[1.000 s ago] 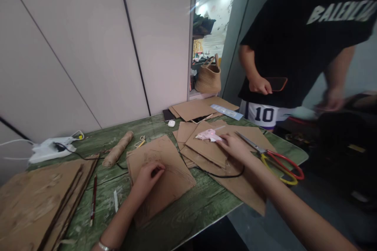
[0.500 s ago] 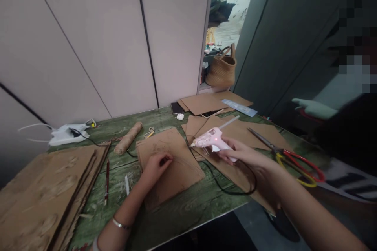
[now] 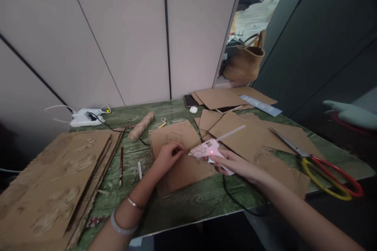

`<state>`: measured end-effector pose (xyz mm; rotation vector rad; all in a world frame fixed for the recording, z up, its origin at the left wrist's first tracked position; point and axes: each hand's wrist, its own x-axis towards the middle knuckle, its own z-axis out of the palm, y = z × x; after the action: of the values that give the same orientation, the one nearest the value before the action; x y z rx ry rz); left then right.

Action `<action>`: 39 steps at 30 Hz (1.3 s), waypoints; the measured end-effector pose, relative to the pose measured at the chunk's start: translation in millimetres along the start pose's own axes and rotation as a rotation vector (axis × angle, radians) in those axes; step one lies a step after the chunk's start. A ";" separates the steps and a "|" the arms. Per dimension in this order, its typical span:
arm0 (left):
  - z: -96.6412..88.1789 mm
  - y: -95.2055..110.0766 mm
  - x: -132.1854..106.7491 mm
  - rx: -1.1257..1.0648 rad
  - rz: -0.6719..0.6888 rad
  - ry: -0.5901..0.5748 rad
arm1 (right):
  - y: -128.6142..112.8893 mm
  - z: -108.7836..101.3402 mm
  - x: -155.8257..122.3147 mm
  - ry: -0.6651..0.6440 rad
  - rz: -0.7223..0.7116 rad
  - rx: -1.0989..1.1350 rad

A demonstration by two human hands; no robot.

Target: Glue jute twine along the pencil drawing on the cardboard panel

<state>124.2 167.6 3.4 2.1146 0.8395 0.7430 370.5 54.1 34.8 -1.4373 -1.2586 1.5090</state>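
My right hand (image 3: pixel 231 162) grips a pink hot glue gun (image 3: pixel 210 150), its red light lit and a clear glue stick (image 3: pixel 231 132) poking out the back. The nozzle points left, low over a square cardboard piece (image 3: pixel 179 178), close to the fingers of my left hand (image 3: pixel 169 156). My left hand rests over that cardboard with thumb and fingertips pinched together; what lies between them, if anything, is too small to make out. A black cord (image 3: pixel 235 200) hangs from the glue gun.
Scissors (image 3: pixel 315 160) with red and yellow handles lie at the right among cardboard sheets (image 3: pixel 241 133). A twine roll (image 3: pixel 141 126), a pencil (image 3: pixel 121 164) and a white power strip (image 3: pixel 86 117) are to the left, beside stacked cardboard (image 3: pixel 55 180). A person's hand (image 3: pixel 350 113) shows at far right.
The glue gun has come down and left towards the cardboard, its nozzle now near my left fingertips. The view has turned, so the scene sits further right on the left half and beyond.
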 end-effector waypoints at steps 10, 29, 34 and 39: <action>-0.8 1.5 0.3 0.003 -0.015 -0.006 | 6.4 4.5 10.9 -0.007 -0.060 -0.157; -0.3 0.2 0.3 0.034 -0.017 -0.021 | -24.0 25.3 -4.2 0.113 -0.092 -0.511; -1.0 0.6 0.6 0.043 -0.013 -0.027 | -27.9 22.0 -5.1 0.149 -0.176 -0.573; -1.2 -0.4 0.2 0.048 -0.012 -0.022 | -25.0 17.3 -3.7 0.149 -0.164 -0.538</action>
<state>123.4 168.5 3.8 2.1540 0.8651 0.6980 350.8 54.7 58.1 -1.6886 -1.7228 0.9709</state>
